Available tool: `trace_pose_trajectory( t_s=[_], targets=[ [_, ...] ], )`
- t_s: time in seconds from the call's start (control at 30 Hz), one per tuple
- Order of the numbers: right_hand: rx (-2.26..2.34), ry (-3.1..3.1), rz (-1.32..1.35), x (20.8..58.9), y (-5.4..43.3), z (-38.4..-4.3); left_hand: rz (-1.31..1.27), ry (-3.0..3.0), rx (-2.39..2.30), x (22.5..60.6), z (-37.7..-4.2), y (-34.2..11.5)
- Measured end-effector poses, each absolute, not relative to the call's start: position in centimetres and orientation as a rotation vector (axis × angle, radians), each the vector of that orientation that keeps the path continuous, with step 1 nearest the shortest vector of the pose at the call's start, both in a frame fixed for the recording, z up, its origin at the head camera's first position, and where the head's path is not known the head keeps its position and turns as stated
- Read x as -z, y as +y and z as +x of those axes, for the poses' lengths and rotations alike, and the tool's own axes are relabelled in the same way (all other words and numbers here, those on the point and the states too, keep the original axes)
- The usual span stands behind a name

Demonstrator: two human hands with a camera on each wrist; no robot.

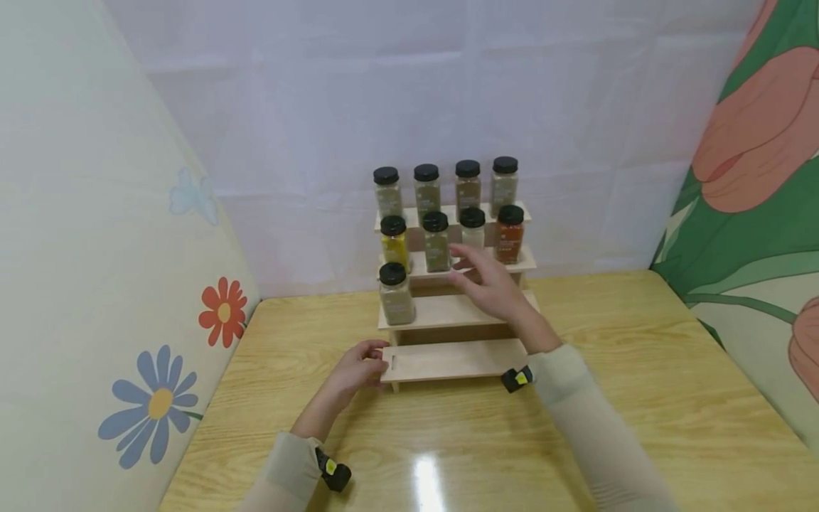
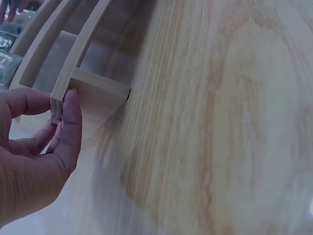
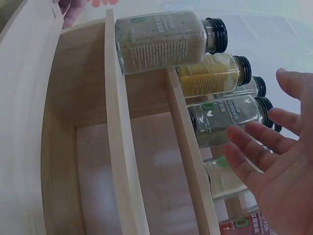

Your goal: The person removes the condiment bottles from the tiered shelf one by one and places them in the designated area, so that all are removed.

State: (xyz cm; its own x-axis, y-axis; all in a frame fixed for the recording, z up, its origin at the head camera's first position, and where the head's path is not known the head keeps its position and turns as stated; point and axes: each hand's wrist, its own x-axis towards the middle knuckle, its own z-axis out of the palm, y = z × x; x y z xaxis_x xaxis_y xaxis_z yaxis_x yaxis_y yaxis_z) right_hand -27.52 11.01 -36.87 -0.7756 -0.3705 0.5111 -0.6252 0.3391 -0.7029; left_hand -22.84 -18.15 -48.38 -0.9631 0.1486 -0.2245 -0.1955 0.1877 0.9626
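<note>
On the rack (image 1: 451, 361), jars (image 1: 397, 304) of powder (image 3: 210, 77)

The head view is looking forward and down from above the table (image 1: 640, 398), taking in the whole rack (image 1: 441, 311). The left wrist view is facing the rack's lower left end from very near, tilted. The right wrist view is showing the rack close up, turned so jars (image 3: 161, 44) are appearing sideways; it is sharing these with the head view.

Wood-grained table (image 1: 640, 341), creased pale backdrop (image 1: 409, 92), blue flower (image 1: 159, 404) and red flower (image 1: 223, 312) at left, pink bloom (image 1: 761, 135) at right
</note>
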Motion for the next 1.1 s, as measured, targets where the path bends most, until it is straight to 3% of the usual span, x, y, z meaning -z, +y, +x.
trace_pose_trajectory(
  t_s=[1.1],
  targets=[
    [-1.496, -2.385, 0.985, 37.8, 6.5, -28.4, -0.084, 2.027, -1.886, 48.8, -23.2, -19.1]
  ],
)
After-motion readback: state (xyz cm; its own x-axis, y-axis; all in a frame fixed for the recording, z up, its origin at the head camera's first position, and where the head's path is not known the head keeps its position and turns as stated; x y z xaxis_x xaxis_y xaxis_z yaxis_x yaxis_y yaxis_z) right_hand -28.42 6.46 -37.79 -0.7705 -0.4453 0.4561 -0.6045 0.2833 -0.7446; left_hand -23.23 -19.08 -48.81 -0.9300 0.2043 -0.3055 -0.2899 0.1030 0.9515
